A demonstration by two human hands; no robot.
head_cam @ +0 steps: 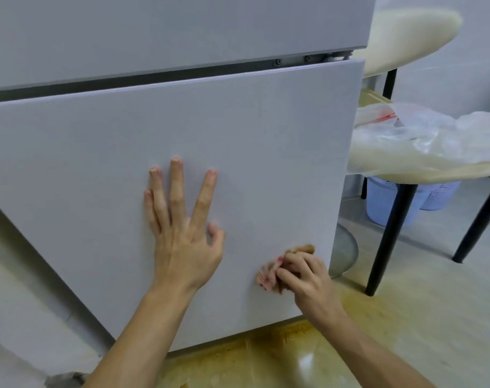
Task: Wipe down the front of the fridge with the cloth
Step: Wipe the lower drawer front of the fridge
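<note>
I think the wiping is under way, low on the bottom fridge door (238, 135), near its right edge. I cannot tell which parts are done. The right hand (308, 278) curls its fingers round a small, soft, pinkish cloth (267, 275) bunched against the door. The left hand (182, 247) lies flat on the door, fingers spread. The door is smooth, flat and pale grey.

Crumpled pinkish cloth (269, 275) pressed low on pale grey fridge (98, 152) door.

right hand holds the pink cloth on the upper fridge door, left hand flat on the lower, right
No: the head view shows the right hand holding the crumpled pink cloth on the pale grey lower fridge door, not the upper. The left hand is flat there.
</note>
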